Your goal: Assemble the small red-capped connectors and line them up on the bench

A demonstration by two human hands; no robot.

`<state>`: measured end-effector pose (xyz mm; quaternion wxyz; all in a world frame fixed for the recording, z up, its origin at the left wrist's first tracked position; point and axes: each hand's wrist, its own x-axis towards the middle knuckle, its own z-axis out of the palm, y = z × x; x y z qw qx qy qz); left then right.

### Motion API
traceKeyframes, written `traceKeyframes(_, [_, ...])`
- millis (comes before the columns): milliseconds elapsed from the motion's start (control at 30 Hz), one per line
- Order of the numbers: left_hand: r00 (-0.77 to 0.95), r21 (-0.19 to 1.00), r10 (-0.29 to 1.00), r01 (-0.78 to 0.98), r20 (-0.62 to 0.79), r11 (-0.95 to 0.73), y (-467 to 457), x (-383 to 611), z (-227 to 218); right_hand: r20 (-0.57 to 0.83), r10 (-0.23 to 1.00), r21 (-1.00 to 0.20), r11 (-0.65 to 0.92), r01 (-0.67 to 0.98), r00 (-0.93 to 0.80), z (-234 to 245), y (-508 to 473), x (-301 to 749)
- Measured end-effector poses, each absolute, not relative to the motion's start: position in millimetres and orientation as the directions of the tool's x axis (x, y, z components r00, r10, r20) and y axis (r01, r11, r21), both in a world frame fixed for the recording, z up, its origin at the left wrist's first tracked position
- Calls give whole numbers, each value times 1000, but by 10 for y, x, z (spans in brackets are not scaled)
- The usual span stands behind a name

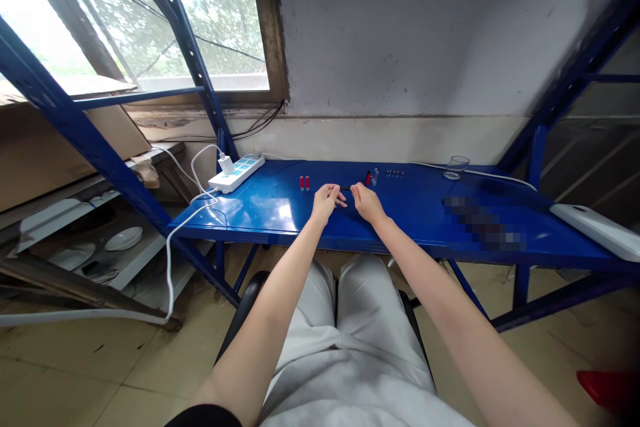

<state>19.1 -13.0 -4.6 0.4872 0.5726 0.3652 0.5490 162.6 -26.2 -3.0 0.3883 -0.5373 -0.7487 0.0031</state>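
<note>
A thin dark stick-like piece (345,187) is pinched by one end in the left hand (326,201) and by the other in the right hand (367,201), over the glossy blue tabletop (240,213). Two little red-and-clear tubes (307,183) are parked near the left.

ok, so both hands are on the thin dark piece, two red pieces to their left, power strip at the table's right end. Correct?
No: the head view shows the power strip at the left end of the blue table. The rest holds: left hand and right hand are on the thin dark piece, with two red pieces to their left.
</note>
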Motion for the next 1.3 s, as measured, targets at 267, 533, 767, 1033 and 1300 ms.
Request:
traceKeyframes(267, [147,962,954,-117,261,-245,-130,195,-41,579,805,-388,413,824,-131,-18,-269,1618])
traceKeyframes(533, [171,965,953,-119,251,-233,-133,195,-32,557,816,-338,391,856,-153,3,-295,1604])
traceKeyframes(767, [162,964,955,-135,248,-228,-111,211,-57,566,811,-321,380,867,-146,-4,-286,1600])
traceKeyframes(1033, [149,978,973,-145,175,-153,-162,212,9,565,810,-282,370,885,-158,-23,-274,1591])
traceKeyframes(1300, [133,972,973,-164,191,-168,-151,186,-3,573,804,-322,399,859,-159,0,-302,1594])
